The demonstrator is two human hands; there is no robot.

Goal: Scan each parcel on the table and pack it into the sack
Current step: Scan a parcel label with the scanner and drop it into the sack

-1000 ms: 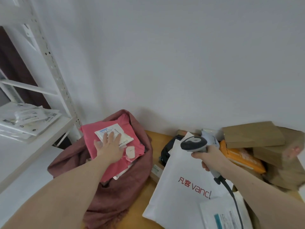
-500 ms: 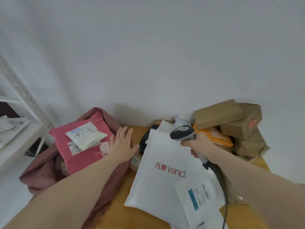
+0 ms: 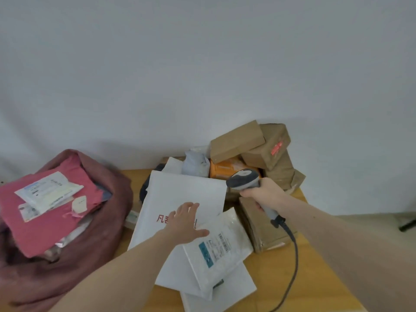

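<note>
A dark red sack (image 3: 94, 239) sits at the left with a pink parcel (image 3: 45, 221) on top of its contents. On the wooden table (image 3: 315, 278) lies a big white mailer (image 3: 180, 194) with red lettering. My left hand (image 3: 184, 221) is flat on it, fingers spread. A smaller white labelled bag (image 3: 220, 248) overlaps the mailer just right of that hand. My right hand (image 3: 265, 192) grips a grey barcode scanner (image 3: 243, 180) above the mailer's right corner; its cable (image 3: 292, 255) trails down toward me.
Brown cardboard boxes (image 3: 236, 140) are stacked at the back right against the white wall, over an orange parcel (image 3: 227, 168) and a grey bag (image 3: 194, 164). Another brown parcel (image 3: 261, 226) lies under my right wrist. A dark item (image 3: 144, 190) peeks from beneath the mailer.
My left hand left the pink parcel in the sack and moved right onto the white mailer. The view swung right; the scanner stays in my right hand.
</note>
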